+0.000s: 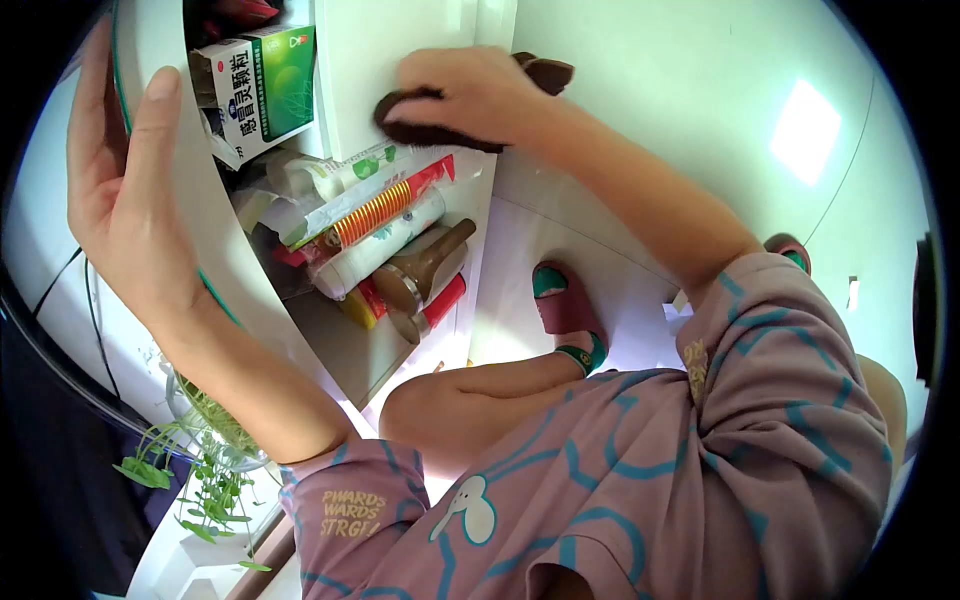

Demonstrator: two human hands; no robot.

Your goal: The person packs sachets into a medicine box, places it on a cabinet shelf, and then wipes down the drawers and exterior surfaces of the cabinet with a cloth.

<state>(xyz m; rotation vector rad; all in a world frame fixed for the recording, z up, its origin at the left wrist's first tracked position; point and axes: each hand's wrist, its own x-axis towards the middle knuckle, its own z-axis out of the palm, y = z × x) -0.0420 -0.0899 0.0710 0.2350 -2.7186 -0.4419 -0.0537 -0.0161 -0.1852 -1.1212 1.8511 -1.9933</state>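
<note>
My left hand [135, 205] grips the curved edge of a white panel [235, 235], with its thumb on the near face and its fingers behind. At the top middle, my right hand [465, 90] is closed on a dark brown item [425, 112] with a looped end; another part of it shows beyond the wrist. Below that hand, an open drawer [350, 350] holds a green and white box [283, 85], a white tube [375, 245], a red and yellow striped packet [385, 208] and a brown handled item [425, 268].
A leafy plant [215, 480] in a clear vessel stands at the lower left, near black cables. My bent knee is close to the drawer's lower end. A foot in a dark red slipper [570, 305] rests on the pale floor [680, 100].
</note>
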